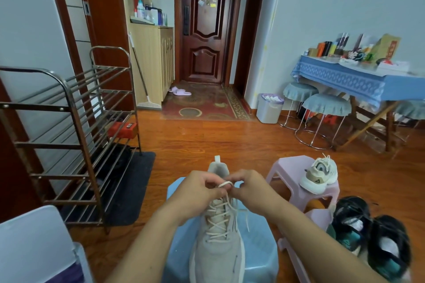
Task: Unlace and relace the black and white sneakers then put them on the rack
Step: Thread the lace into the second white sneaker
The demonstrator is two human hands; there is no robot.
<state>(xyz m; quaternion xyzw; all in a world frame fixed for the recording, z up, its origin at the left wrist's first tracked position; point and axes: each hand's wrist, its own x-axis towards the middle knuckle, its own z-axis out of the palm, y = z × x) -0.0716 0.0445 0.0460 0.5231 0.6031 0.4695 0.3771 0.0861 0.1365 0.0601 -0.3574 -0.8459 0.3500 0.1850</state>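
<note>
Hands (200, 187) pinching cream lace loop (225, 184), suede-like beige sneaker (217, 248), blue plastic stool (259, 255)

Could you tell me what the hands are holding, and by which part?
Both the left hand and right hand pinch the sneaker's lace by its loop at the top.

- Open wood floor (207, 140) at twelve o'clock, nothing blocking.
- Metal rack (69, 135) walls off ten o'clock.
- Pink stool (287, 167) crowds two o'clock; dark sneakers (368, 236) clutter four o'clock.
</note>
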